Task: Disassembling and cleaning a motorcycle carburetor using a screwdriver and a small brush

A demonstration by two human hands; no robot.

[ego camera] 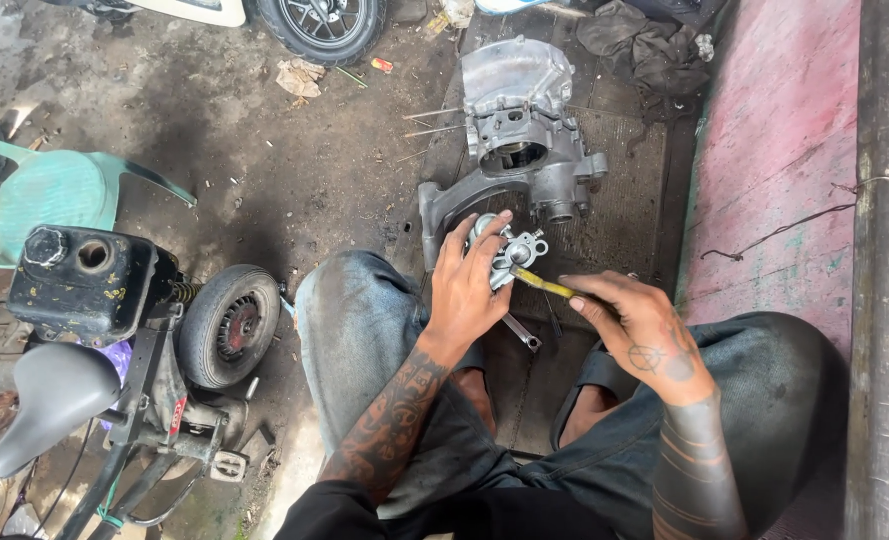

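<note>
A small silvery cast-metal carburetor (506, 252), dull and grimy, with round bosses and a flanged body, is held up tilted in front of the knees, clasped in the left hand (467, 290). A yellow-handled screwdriver (546, 286) lies slantwise, its tip meeting the carburetor's lower side, gripped in the right hand (642, 325)

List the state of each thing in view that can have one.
small metal part: gripped in left hand
yellow-handled tool: held by right hand, tip on the part
engine casing: stripped, on the ground
fuel tank: one opening capped, one uncapped
</note>
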